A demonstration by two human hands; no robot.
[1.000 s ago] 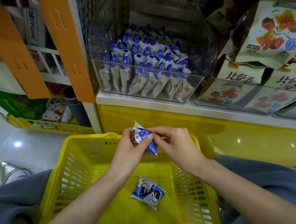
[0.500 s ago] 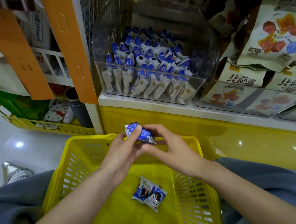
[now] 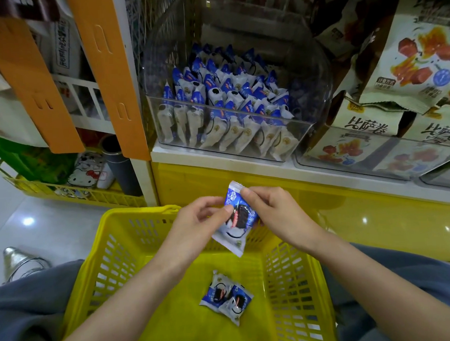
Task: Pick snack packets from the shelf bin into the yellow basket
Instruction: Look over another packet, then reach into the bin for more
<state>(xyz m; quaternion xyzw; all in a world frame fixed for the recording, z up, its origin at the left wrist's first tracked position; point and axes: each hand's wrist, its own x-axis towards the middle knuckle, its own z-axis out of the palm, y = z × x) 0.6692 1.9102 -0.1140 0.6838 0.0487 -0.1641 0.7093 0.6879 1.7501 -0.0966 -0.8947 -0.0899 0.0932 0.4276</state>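
Note:
A blue-and-white snack packet (image 3: 236, 219) hangs upright over the far rim of the yellow basket (image 3: 98, 267). My left hand (image 3: 195, 225) pinches its left edge. My right hand (image 3: 274, 214) pinches its top and right side. Two more packets (image 3: 226, 296) lie side by side on the basket floor. Above, on the white shelf, a clear plastic bin (image 3: 242, 132) holds several rows of the same packets.
Large pale snack bags (image 3: 417, 53) fill the bins to the right. Orange shelf uprights (image 3: 110, 72) stand at left, with a second yellow basket (image 3: 69, 190) of goods on the floor behind. My grey-trousered knees flank the basket. A silver shoe (image 3: 18, 262) shows at far left.
The packet in both hands has been turned from lying flat and bunched to hanging upright with its printed face toward me. Both hands stayed over the basket's far rim.

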